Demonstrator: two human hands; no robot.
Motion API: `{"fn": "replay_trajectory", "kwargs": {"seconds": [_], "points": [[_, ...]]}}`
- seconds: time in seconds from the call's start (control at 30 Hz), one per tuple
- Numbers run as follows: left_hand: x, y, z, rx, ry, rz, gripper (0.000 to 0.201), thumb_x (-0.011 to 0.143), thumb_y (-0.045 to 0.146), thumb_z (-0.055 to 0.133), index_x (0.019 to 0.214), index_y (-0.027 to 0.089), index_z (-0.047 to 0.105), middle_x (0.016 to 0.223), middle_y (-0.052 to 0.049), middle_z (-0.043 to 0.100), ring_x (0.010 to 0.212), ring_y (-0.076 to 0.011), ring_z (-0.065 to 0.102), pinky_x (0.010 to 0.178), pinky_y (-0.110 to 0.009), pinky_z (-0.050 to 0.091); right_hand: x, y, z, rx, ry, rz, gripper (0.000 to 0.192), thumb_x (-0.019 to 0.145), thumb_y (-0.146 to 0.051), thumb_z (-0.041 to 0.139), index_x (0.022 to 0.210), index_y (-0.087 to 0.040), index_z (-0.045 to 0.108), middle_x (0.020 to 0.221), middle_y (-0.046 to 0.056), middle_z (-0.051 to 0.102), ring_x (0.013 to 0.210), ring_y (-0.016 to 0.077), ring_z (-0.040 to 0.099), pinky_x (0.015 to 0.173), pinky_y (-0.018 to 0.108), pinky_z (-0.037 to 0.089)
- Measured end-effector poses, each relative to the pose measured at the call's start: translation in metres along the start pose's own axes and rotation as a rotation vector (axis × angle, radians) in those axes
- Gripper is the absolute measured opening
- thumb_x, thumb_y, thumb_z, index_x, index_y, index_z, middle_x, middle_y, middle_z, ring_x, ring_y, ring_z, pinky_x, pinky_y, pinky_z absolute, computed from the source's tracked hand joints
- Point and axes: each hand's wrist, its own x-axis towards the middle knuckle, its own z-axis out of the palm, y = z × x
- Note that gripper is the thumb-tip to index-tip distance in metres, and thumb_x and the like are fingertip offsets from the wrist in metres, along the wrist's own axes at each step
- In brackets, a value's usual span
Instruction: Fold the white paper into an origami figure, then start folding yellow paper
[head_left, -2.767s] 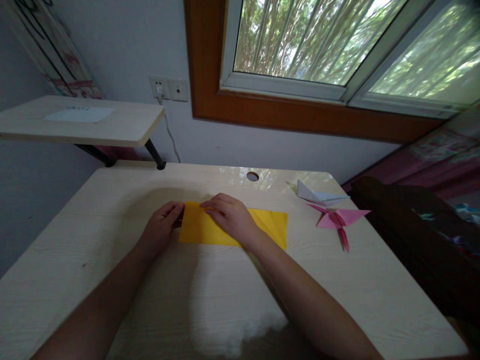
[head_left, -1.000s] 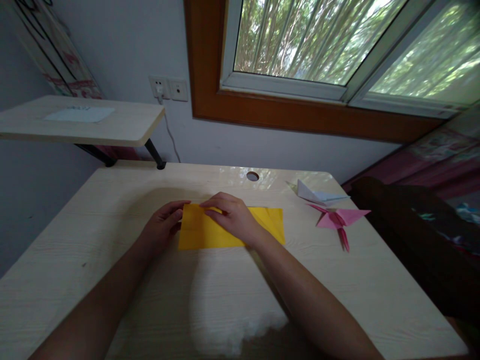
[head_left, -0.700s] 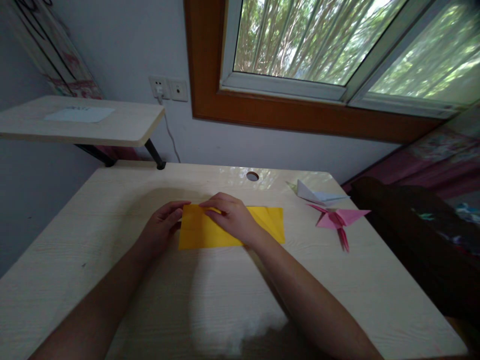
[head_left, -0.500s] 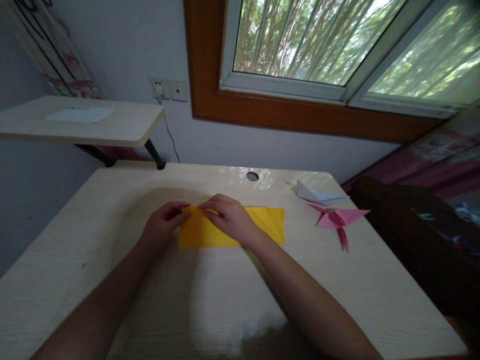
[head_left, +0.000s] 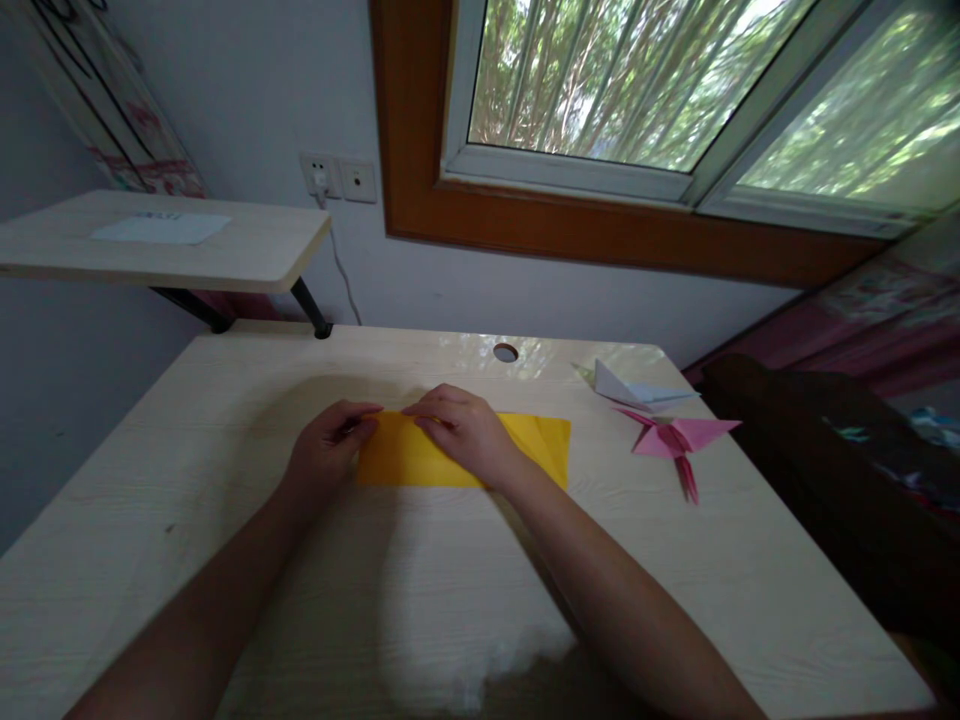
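Your left hand [head_left: 328, 450] pinches the left end of the yellow paper [head_left: 405, 462], which lies flat mid-surface [head_left: 225, 560]; your right hand [head_left: 465, 432] presses on its top edge. Uneven pressure could skew the crease or slide the sheet. A wide sweep might knock the pink folded figure [head_left: 679, 440] beyond.

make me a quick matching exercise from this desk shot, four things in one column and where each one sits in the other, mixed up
Things:
1. yellow paper
2. pink folded paper
3. pale blue folded paper
4. white sheet

Places:
a. on the raised shelf at the left
b. under both hands, left hand and right hand, mid-desk
c. far right of the desk, just behind the pink piece
d. right side of the desk, nearer the person than the blue piece

Pairs: 1-b, 2-d, 3-c, 4-a
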Motion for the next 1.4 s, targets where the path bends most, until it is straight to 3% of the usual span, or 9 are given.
{"fn": "replay_trajectory", "kwargs": {"seconds": [0.23, 0.53, 0.67, 0.83, 0.93, 1.07, 1.13, 1.3, 1.4], "points": [[-0.003, 0.008, 0.001, 0.182, -0.065, 0.166, 0.017, 0.091, 0.034, 0.066, 0.101, 0.026, 0.077, 0.092, -0.004, 0.073, 0.086, -0.0196, 0.066, 0.075, -0.028, 0.053, 0.000, -0.003, 0.006, -0.017, -0.021, -0.036, 0.024, 0.099, -0.017, 0.056, 0.109, -0.024, 0.077, 0.104, 0.006, 0.073, 0.096, 0.0165, 0.069, 0.088, 0.029, 0.056], [-0.004, 0.015, 0.000, 0.225, -0.063, 0.215, 0.015, 0.090, 0.031, 0.066, 0.096, 0.026, 0.078, 0.088, -0.003, 0.074, 0.081, -0.0195, 0.065, 0.073, -0.029, 0.050, -0.001, -0.001, 0.008, 0.001, -0.046, -0.036, 0.021, 0.099, -0.019, 0.058, 0.109, -0.023, 0.076, 0.105, 0.006, 0.074, 0.098, 0.0168, 0.069, 0.090, 0.030, 0.056], [-0.004, 0.014, -0.002, 0.245, -0.029, 0.234, 0.014, 0.091, 0.029, 0.065, 0.096, 0.026, 0.078, 0.088, -0.002, 0.073, 0.082, -0.0190, 0.065, 0.074, -0.029, 0.050, -0.003, 0.001, -0.004, -0.011, -0.038, -0.008, 0.018, 0.097, -0.020, 0.060, 0.107, -0.022, 0.076, 0.104, 0.006, 0.074, 0.097, 0.0167, 0.069, 0.089, 0.030, 0.055], [-0.002, 0.010, -0.004, 0.244, 0.005, 0.228, 0.015, 0.092, 0.028, 0.064, 0.097, 0.026, 0.077, 0.089, -0.003, 0.071, 0.085, -0.0191, 0.064, 0.078, -0.030, 0.050, -0.015, 0.011, -0.035, -0.100, -0.046, 0.093, 0.016, 0.093, -0.021, 0.066, 0.106, -0.023, 0.076, 0.096, 0.004, 0.076, 0.084, 0.0156, 0.069, 0.080, 0.029, 0.054], [-0.001, 0.009, -0.006, 0.246, 0.048, 0.230, 0.015, 0.093, 0.028, 0.062, 0.098, 0.026, 0.077, 0.092, -0.003, 0.070, 0.088, -0.0193, 0.064, 0.083, -0.031, 0.051, -0.032, 0.023, -0.055, -0.103, 0.022, 0.196, 0.015, 0.091, -0.026, 0.069, 0.103, -0.024, 0.078, 0.094, 0.005, 0.077, 0.081, 0.0171, 0.069, 0.076, 0.031, 0.053], [0.000, 0.008, -0.007, 0.282, 0.108, 0.256, 0.015, 0.095, 0.027, 0.060, 0.100, 0.025, 0.075, 0.096, -0.003, 0.068, 0.091, -0.0187, 0.063, 0.085, -0.031, 0.050, -0.059, 0.039, -0.078, 0.053, 0.147, 0.374, 0.024, 0.088, -0.034, 0.072, 0.109, -0.024, 0.074, 0.091, 0.004, 0.075, 0.081, 0.0178, 0.068, 0.076, 0.032, 0.055], [0.000, 0.008, -0.007, 0.296, 0.133, 0.275, 0.015, 0.096, 0.026, 0.060, 0.100, 0.025, 0.074, 0.098, -0.003, 0.067, 0.093, -0.0185, 0.062, 0.086, -0.031, 0.050, -0.070, 0.044, -0.084, 0.158, 0.236, 0.446, 0.026, 0.081, -0.036, 0.079, 0.101, -0.022, 0.071, 0.090, 0.003, 0.073, 0.084, 0.0180, 0.068, 0.077, 0.032, 0.054], [0.000, 0.008, -0.009, 0.307, 0.197, 0.289, 0.014, 0.095, 0.025, 0.060, 0.100, 0.024, 0.073, 0.097, -0.003, 0.066, 0.093, -0.0189, 0.062, 0.087, -0.032, 0.050, -0.081, 0.042, -0.078, 0.531, 0.428, 0.578, 0.037, 0.067, -0.038, 0.088, 0.087, -0.023, 0.060, 0.082, -0.002, 0.066, 0.073, 0.0141, 0.063, 0.064, 0.026, 0.051], [-0.001, 0.009, -0.010, 0.296, 0.199, 0.275, 0.014, 0.095, 0.026, 0.060, 0.100, 0.024, 0.073, 0.098, -0.003, 0.067, 0.094, -0.0196, 0.062, 0.089, -0.033, 0.050, -0.082, 0.033, -0.067, 0.602, 0.461, 0.653, 0.036, 0.067, -0.042, 0.087, 0.082, -0.023, 0.060, 0.076, -0.002, 0.065, 0.067, 0.0141, 0.062, 0.059, 0.025, 0.051]]}}
